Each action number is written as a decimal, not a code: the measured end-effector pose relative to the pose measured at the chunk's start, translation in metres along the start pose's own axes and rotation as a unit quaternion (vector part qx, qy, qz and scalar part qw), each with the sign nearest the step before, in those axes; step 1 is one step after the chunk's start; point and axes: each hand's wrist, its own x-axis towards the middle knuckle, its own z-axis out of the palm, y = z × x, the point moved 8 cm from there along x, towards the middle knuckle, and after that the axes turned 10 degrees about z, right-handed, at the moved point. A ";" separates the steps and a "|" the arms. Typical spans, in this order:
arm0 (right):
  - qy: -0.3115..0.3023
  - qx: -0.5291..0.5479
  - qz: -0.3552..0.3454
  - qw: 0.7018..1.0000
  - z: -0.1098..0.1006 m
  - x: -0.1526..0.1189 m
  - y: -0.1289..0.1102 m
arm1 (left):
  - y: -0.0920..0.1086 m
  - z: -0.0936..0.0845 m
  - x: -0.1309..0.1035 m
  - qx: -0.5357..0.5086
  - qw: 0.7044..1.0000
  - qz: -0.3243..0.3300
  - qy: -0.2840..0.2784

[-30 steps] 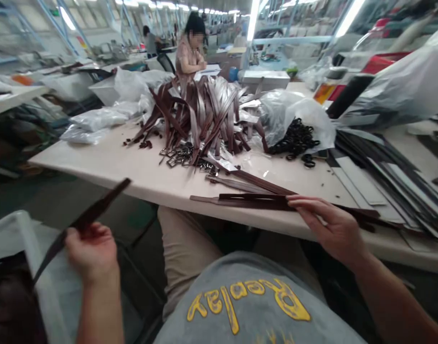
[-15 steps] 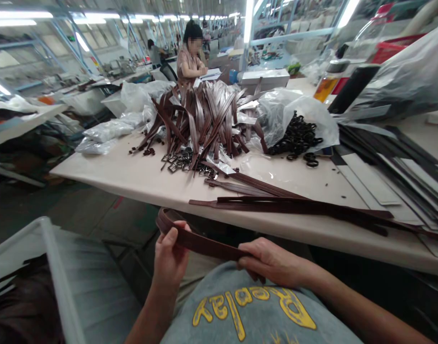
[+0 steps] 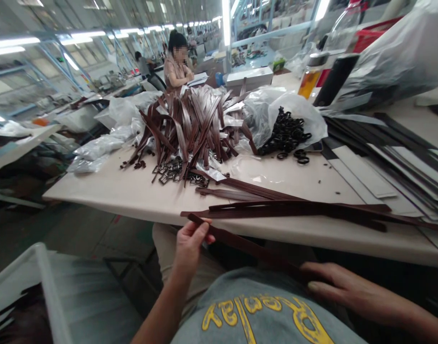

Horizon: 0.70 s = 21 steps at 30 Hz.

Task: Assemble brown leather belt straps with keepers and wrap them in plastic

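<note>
A dark brown strap (image 3: 246, 244) stretches between my two hands in front of my lap, below the table edge. My left hand (image 3: 193, 239) pinches it near its narrow tip, which points up to the left. Farther right, my right hand (image 3: 328, 282) is closed round the strap's other part, lower and close to my shirt. On the table just beyond lie more long brown straps (image 3: 276, 208). A big heap of brown straps (image 3: 195, 124) with metal buckles (image 3: 172, 169) at its near side rests farther back.
Black rings (image 3: 289, 131) spill from a clear bag on the table (image 3: 107, 193). Dark and white strips (image 3: 366, 172) lie right, with a bottle (image 3: 310, 76) behind. A white bin (image 3: 45, 282) stands lower left. A person (image 3: 176, 62) sits beyond the heap.
My hands have moved apart, my right hand going right. The loop at my left hand has opened out, and the strap's tip now shows there. The view has shifted slightly.
</note>
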 end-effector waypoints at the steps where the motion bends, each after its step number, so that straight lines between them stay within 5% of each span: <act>1: -0.018 0.005 -0.014 1.000 0.006 0.005 -0.015 | -0.008 0.022 -0.007 0.016 0.998 -0.019 -0.061; 5: -0.078 0.079 -0.111 0.988 0.028 0.030 -0.087 | -0.021 0.087 -0.030 0.059 0.960 -0.061 -0.266; 8: -0.106 0.157 -0.139 0.972 0.032 0.042 -0.110 | 0.002 0.101 -0.017 0.099 0.928 -0.001 -0.360; 11: -0.102 0.263 -0.111 0.953 0.021 0.048 -0.100 | 0.045 0.081 0.043 0.202 0.928 0.166 -0.266; 13: -0.063 0.317 -0.084 0.943 0.009 0.050 -0.085 | 0.066 0.073 0.083 0.333 0.877 0.284 -0.199; 17: -0.004 0.372 -0.054 0.927 -0.002 0.049 -0.063 | 0.053 0.092 0.136 0.520 0.733 0.365 -0.244; 21: -0.004 0.408 -0.051 0.912 -0.001 0.048 -0.052 | 0.047 0.097 0.145 0.516 0.718 0.388 -0.261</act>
